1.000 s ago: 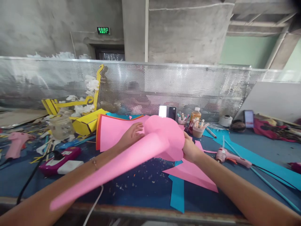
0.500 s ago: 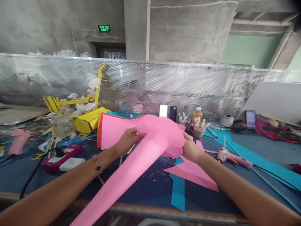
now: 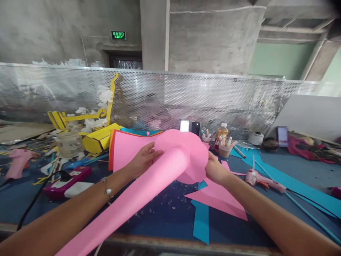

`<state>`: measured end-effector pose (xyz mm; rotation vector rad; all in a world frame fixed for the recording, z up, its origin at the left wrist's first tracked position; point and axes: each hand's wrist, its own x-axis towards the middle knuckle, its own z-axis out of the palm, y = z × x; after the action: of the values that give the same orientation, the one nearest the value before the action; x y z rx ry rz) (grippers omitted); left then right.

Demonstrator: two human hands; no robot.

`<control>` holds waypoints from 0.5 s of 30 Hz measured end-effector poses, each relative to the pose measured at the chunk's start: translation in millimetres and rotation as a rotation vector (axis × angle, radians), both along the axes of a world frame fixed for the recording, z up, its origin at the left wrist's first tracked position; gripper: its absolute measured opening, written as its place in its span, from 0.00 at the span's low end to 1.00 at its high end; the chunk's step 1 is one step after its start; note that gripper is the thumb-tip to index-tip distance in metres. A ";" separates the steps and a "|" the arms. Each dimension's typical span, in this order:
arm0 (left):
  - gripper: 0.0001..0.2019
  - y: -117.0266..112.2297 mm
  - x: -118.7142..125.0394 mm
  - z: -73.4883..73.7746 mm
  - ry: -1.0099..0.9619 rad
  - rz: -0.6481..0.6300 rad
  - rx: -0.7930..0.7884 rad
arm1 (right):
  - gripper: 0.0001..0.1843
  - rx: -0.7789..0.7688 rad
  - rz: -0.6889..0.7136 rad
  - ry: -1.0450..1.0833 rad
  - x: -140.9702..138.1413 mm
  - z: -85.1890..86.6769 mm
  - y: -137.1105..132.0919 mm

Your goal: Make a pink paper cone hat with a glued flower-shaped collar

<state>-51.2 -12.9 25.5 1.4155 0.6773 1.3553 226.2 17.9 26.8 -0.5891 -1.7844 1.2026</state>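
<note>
A large pink paper piece [image 3: 149, 188] is held up before me: a long rolled tube slants toward my lower left, joined to a scalloped, flower-like sheet [image 3: 195, 153] at its far end. My left hand [image 3: 144, 158] pinches the sheet's left edge, thumb in front beside the tube and fingertips partly behind the paper. On the opposite edge, my right hand [image 3: 215, 167] grips the sheet, its fingertips hidden behind it. Flat pink offcuts [image 3: 223, 199] and a blue strip [image 3: 201, 220] lie on the table below.
A pink glue gun [image 3: 266, 181] rests at right; another pink glue gun [image 3: 17, 163] is at far left near a magenta power strip [image 3: 68, 183]. Behind stand a glass jar [image 3: 68, 144], a bottle [image 3: 221, 137] and a cup of pens [image 3: 225, 149]. Stacked coloured sheets [image 3: 125, 149] lie left.
The paper tube has swung slightly left and lower at its near end. My left wrist has turned a little, and its thumb has shifted slightly left. My right hand keeps its grip.
</note>
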 end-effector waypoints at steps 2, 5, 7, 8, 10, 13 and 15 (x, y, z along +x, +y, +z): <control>0.26 -0.8 1.4 0.5 -0.029 -0.021 0.011 | 0.18 -0.002 -0.009 0.004 0.8 0.8 1.1; 0.25 0.8 0.4 -0.2 0.000 -0.078 0.002 | 0.17 0.000 -0.010 -0.004 1.9 3.2 0.0; 0.21 3.0 -1.1 -1.6 0.020 -0.089 -0.006 | 0.17 0.002 0.000 -0.021 1.9 5.6 -3.2; 0.20 4.3 -1.8 -2.6 0.017 -0.087 -0.007 | 0.18 0.004 0.008 -0.030 1.7 7.0 -5.4; 0.18 6.6 -2.8 -4.6 0.003 -0.077 -0.002 | 0.18 0.014 0.032 -0.047 1.2 9.5 -10.0; 0.16 9.6 -4.5 -7.5 0.040 -0.068 0.011 | 0.20 0.034 0.052 -0.071 1.7 11.1 -14.0; 0.15 11.1 -6.1 -8.9 0.069 -0.061 0.047 | 0.20 0.046 0.046 -0.088 3.3 10.0 -13.1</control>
<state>-57.3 -1.8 16.6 1.5147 0.6449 1.2872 229.5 4.8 36.8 -0.5852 -1.9039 1.1795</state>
